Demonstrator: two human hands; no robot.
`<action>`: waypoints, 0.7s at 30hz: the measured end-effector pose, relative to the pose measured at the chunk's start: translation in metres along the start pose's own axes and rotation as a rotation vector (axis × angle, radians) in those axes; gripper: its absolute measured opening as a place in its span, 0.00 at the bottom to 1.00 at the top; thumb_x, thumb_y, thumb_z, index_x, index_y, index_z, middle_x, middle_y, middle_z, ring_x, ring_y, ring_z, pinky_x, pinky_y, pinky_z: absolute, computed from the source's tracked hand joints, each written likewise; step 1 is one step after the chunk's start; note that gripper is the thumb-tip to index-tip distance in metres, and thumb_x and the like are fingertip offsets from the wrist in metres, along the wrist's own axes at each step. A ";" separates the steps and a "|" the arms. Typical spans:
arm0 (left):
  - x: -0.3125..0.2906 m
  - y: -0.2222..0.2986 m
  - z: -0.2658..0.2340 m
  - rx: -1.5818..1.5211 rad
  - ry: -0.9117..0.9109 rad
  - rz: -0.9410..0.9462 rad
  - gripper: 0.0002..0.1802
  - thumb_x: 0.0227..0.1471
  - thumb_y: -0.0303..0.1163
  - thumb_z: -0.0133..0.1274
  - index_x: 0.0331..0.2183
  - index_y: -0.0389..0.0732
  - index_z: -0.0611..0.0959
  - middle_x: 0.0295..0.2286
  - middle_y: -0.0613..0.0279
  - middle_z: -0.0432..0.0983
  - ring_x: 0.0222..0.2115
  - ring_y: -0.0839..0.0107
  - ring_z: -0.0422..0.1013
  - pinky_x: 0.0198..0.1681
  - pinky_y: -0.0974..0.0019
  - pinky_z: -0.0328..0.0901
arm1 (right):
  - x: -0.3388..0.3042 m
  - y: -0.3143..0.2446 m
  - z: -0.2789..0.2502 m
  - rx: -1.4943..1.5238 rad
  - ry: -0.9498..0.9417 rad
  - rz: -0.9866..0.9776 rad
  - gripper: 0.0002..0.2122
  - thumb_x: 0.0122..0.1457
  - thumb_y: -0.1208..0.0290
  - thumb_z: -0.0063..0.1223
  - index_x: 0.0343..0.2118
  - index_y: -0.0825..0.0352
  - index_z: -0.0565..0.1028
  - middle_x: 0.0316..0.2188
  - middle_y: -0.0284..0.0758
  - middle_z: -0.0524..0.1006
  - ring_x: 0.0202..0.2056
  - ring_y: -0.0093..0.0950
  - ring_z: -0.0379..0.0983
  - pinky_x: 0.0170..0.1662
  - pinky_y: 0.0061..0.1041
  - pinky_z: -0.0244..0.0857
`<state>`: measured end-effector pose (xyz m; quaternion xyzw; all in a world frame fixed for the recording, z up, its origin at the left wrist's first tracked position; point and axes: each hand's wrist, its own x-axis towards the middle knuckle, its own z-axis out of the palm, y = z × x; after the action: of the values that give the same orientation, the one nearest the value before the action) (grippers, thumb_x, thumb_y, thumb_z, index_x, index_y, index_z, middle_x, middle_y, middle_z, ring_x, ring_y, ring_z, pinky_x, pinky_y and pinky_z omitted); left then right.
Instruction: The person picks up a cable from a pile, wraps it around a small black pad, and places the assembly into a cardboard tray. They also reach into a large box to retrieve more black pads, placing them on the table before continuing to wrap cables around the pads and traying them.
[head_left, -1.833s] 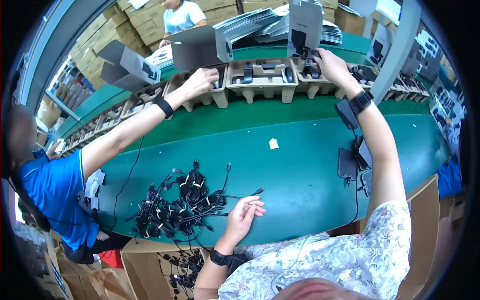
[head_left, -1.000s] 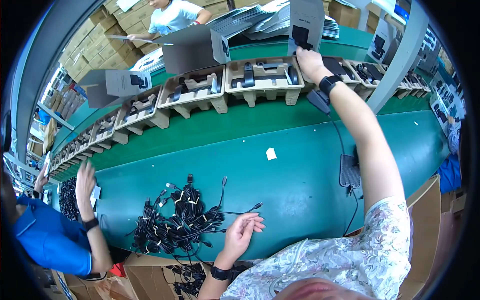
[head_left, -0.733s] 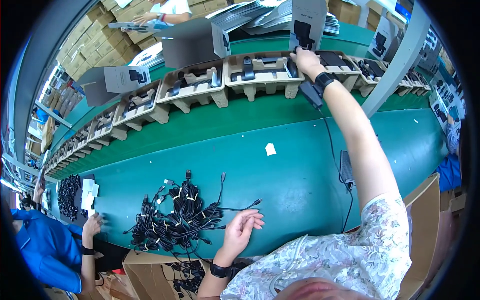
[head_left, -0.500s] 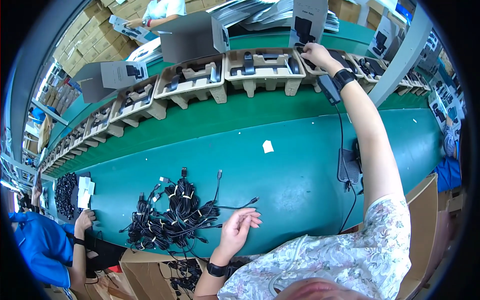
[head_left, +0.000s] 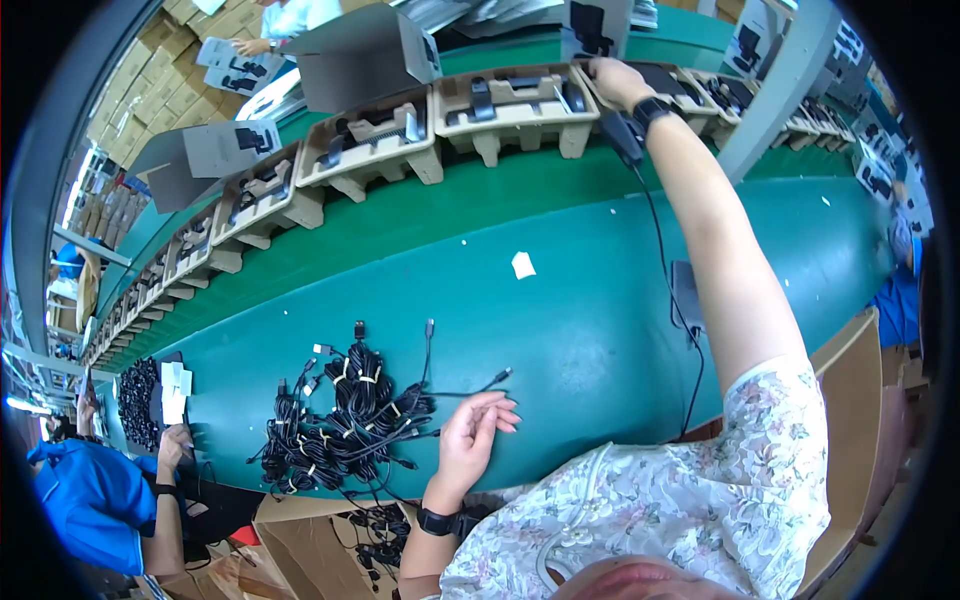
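My right hand [head_left: 618,82] reaches far into a moulded pulp tray [head_left: 598,118] on the raised line. Its fingers are bent together inside the tray; whatever they grip is hidden. A black box-shaped device [head_left: 622,138] hangs by that wrist, with a black cord [head_left: 660,245] running down to the table. My left hand [head_left: 474,432] rests on the green table, fingers loosely spread and holding nothing. Just left of it lies a heap of black cables [head_left: 345,420], tied in bundles, some plugs sticking out.
More pulp trays [head_left: 370,160] with black parts line the raised belt, some with grey printed cartons [head_left: 360,60]. A grey post [head_left: 785,100] stands at right. A dark pad [head_left: 686,296] lies by my right arm. A co-worker in blue [head_left: 95,505] sits at left.
The whole view has shifted slightly, so the trays sit higher and farther left. My right hand stays at the same tray, moved slightly along it; my left hand stays resting beside the cables.
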<state>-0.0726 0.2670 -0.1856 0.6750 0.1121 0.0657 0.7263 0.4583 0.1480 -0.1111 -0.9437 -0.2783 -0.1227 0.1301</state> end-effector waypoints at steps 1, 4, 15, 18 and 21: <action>0.001 0.000 -0.001 0.009 0.012 0.019 0.11 0.57 0.22 0.41 0.42 0.32 0.70 0.35 0.51 0.73 0.32 0.68 0.73 0.35 0.70 0.69 | 0.000 -0.008 -0.002 -0.015 0.009 0.005 0.13 0.53 0.75 0.40 0.41 0.68 0.74 0.40 0.48 0.74 0.45 0.41 0.69 0.48 0.37 0.63; 0.003 -0.001 -0.001 0.008 -0.016 0.025 0.11 0.57 0.23 0.41 0.42 0.32 0.70 0.35 0.51 0.73 0.31 0.69 0.73 0.34 0.71 0.68 | 0.012 0.014 0.004 -0.215 -0.017 -0.037 0.14 0.51 0.76 0.44 0.41 0.65 0.73 0.41 0.44 0.73 0.45 0.42 0.68 0.46 0.37 0.64; 0.009 -0.001 0.004 0.102 0.068 0.036 0.10 0.57 0.23 0.42 0.41 0.32 0.71 0.34 0.53 0.74 0.31 0.71 0.72 0.33 0.73 0.67 | -0.189 -0.020 -0.072 -0.465 -0.469 -0.610 0.30 0.39 0.54 0.62 0.45 0.64 0.68 0.31 0.37 0.73 0.38 0.36 0.71 0.39 0.33 0.66; 0.009 0.000 0.005 0.111 0.064 0.032 0.10 0.57 0.23 0.42 0.41 0.32 0.71 0.34 0.53 0.74 0.31 0.72 0.72 0.33 0.73 0.67 | -0.250 -0.024 -0.081 -0.523 -0.719 -0.500 0.35 0.41 0.43 0.55 0.46 0.67 0.67 0.30 0.39 0.72 0.36 0.36 0.70 0.40 0.30 0.63; 0.008 0.002 0.008 0.122 0.069 0.031 0.10 0.57 0.23 0.41 0.41 0.32 0.71 0.34 0.53 0.74 0.31 0.72 0.72 0.33 0.73 0.67 | -0.279 -0.021 -0.064 -0.553 -0.699 -0.390 0.36 0.42 0.41 0.52 0.47 0.69 0.67 0.28 0.40 0.72 0.33 0.36 0.70 0.38 0.29 0.63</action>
<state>-0.0631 0.2613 -0.1841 0.7169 0.1305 0.0934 0.6785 0.2097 0.0073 -0.1326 -0.8580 -0.4338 0.1099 -0.2523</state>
